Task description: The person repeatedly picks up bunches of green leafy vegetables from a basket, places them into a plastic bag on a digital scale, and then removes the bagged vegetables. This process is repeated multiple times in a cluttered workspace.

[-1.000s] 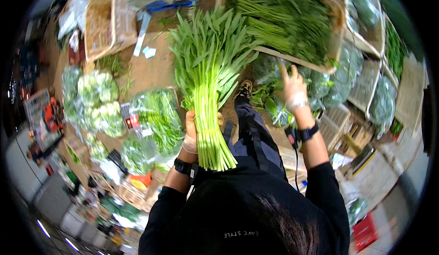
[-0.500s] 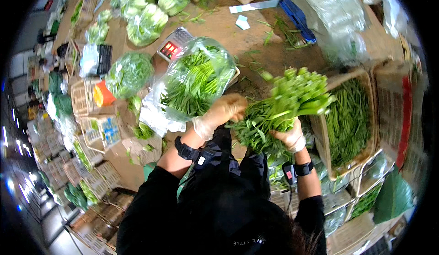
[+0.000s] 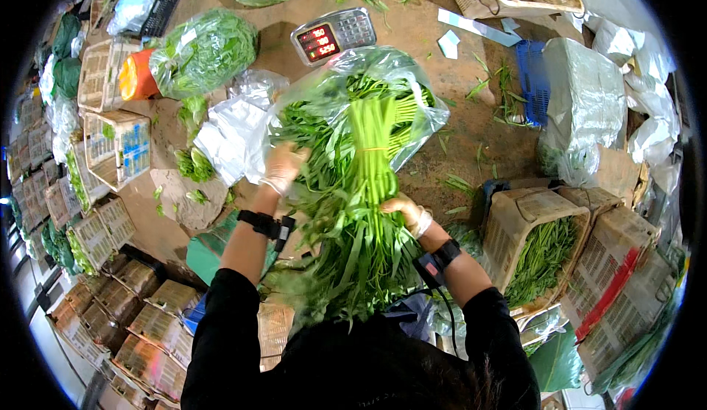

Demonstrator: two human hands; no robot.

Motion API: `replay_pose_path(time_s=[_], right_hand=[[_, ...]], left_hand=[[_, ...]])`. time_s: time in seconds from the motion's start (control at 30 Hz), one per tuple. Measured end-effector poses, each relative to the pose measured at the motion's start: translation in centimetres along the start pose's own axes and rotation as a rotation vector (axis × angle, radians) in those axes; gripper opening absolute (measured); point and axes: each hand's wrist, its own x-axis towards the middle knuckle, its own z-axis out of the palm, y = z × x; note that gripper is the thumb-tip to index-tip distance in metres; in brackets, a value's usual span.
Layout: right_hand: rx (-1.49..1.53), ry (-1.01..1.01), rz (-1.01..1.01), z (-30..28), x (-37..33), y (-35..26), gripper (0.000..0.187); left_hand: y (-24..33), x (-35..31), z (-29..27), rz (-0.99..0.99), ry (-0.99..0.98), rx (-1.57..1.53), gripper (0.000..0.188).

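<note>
My gloved right hand (image 3: 406, 213) grips a bunch of leafy greens that looks like water spinach (image 3: 374, 178), its pale stems pointing away and bound by a thin band. The leaves hang toward my body. Beneath the stem end lies a clear plastic bag (image 3: 434, 119) holding more of the same greens (image 3: 302, 126). At the bag's near left edge, my gloved left hand (image 3: 286, 163) seems to be closed on the plastic; it is slightly blurred. Just beyond the bag stands a digital scale (image 3: 334, 36) with a lit red display.
A crate (image 3: 508, 252) of greens stands at my right, beside another crate (image 3: 618, 277). White plastic bags (image 3: 232, 134) and a filled bag of greens (image 3: 206, 53) lie left. A blue basket (image 3: 532, 82) and wrapped stack (image 3: 585, 101) are at far right; crates (image 3: 118, 149) line the left.
The bunch has swung from the right to above the bag, its stems now pointing away. My left hand has moved to the bag's left edge. The view has turned and shifted.
</note>
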Motion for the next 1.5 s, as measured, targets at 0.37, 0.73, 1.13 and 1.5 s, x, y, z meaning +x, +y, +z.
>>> replay_pose_path(time_s=[0.37,0.73,1.13,1.5], right_hand=[[0.381,0.475,-0.121,-3.3,11.9,-3.5,0.029],[0.563,0.734,-0.579,-3.2,23.9,-7.5,0.029],[0.427,0.678,-0.441,-0.3,16.9,-3.8,0.051],[0.532,1.027,-0.490,-8.9,27.6,-6.1,0.034]], left_hand=[[-18.4,0.4,4.9,0.016,0.421,-1.213,0.044],[-15.2,-6.3,5.9,-0.027,-0.539,-1.573,0.041],[-12.3,2.7,-3.2,0.530,0.153,-1.073,0.033],[-10.7,3.8,-6.1,0.152,-0.149,-1.576,0.062]])
